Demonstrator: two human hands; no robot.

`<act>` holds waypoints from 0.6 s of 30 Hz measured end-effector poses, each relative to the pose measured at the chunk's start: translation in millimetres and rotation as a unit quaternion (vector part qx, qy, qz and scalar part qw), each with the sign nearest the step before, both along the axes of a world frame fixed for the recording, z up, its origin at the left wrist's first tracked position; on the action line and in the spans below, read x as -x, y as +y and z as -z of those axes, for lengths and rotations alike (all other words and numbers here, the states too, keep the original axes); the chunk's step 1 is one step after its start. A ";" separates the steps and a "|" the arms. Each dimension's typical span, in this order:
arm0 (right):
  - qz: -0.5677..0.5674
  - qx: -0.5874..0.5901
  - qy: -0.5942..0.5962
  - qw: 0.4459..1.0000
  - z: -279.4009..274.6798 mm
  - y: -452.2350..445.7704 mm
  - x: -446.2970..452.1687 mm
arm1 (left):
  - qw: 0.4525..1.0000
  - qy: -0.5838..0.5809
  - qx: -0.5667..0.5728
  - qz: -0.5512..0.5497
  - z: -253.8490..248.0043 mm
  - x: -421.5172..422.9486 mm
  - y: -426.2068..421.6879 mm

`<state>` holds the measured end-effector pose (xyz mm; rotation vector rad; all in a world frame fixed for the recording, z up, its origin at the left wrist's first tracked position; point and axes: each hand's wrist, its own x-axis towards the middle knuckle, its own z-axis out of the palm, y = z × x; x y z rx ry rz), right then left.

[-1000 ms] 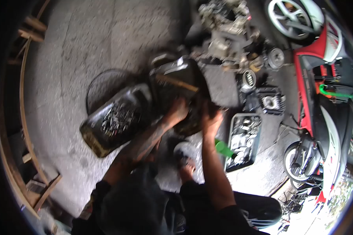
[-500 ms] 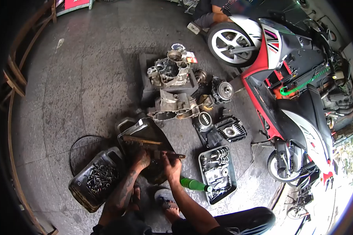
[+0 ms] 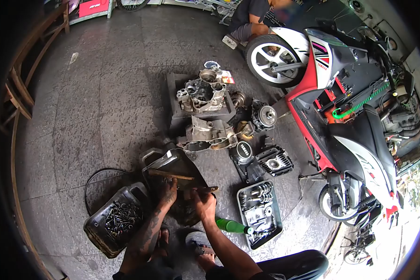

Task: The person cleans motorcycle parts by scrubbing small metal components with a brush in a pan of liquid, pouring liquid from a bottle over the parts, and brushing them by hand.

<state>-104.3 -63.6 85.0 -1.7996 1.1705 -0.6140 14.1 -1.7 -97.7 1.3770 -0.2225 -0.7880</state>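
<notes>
Over a black tray (image 3: 191, 164), my two hands work close together. My right hand (image 3: 203, 205) is closed round a flat brown wooden handle (image 3: 211, 189) that looks like a paintbrush's; its other end points left, toward my left hand. My left hand (image 3: 168, 192) has its fingers curled at the tray's middle, and what they grip is too dark to make out. Just above those fingers a long wooden stick (image 3: 172, 175) lies across the tray. A green bottle (image 3: 231, 226) lies to the right of my right hand.
Left stands a black container of bolts (image 3: 94, 223). Right is a tray of metal parts (image 3: 279, 224). Ahead are engine casings (image 3: 205, 130), a YAMAHA cover (image 3: 243, 151) and a cylinder head (image 3: 275, 161). A red-white scooter (image 3: 308, 88) stands right; another person (image 3: 247, 21) crouches behind it.
The view has tilted up slightly, so the floor things sit lower in the picture. My right hand and the wooden handle have shifted a little. The stick stays on the tray.
</notes>
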 end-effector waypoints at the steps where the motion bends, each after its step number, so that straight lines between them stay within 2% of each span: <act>1: 0.000 0.001 0.000 1.000 7.6 -0.6 3.3 | 0.996 -0.063 -0.059 0.029 3.9 2.3 0.4; 3: 0.012 0.030 0.055 0.998 26.7 -4.9 12.4 | 0.963 -0.186 -0.172 0.086 2.8 8.4 -2.3; 5: -0.008 0.067 0.063 0.996 29.0 -4.7 15.6 | 0.917 -0.277 -0.255 0.127 -25.7 11.3 -2.4; 6: -0.013 0.078 0.081 0.994 33.7 -7.1 17.1 | 0.898 -0.307 -0.282 0.139 -65.5 9.1 -1.5; 7: -0.018 0.088 0.098 0.991 38.7 -9.1 18.1 | 0.928 -0.146 -0.285 0.191 -108.1 5.0 -0.3; 9: -0.015 0.071 0.090 0.993 29.0 -10.2 16.4 | 0.932 0.020 -0.280 0.231 -146.8 2.0 2.7; 11: -0.010 0.055 0.081 0.995 22.5 -11.5 14.4 | 0.932 -0.119 -0.263 0.219 -151.1 0.3 3.9; 12: -0.009 0.061 0.100 0.993 21.4 -12.2 14.9 | 0.932 -0.121 -0.262 0.217 -135.4 1.8 4.0; 14: -0.009 0.081 0.118 0.990 19.4 -12.4 15.8 | 0.896 -0.388 -0.183 0.115 -91.8 7.8 2.5; 15: -0.007 0.081 0.117 0.990 22.0 -13.2 16.9 | 0.896 -0.389 -0.182 0.117 -94.4 7.1 1.0; 17: -0.010 0.089 0.150 0.985 28.4 -13.4 17.4 | 0.890 -0.285 -0.277 0.224 -104.5 4.5 0.0; 18: -0.009 0.089 0.150 0.985 31.7 -12.7 17.5 | 0.889 -0.285 -0.277 0.225 -96.3 6.4 0.0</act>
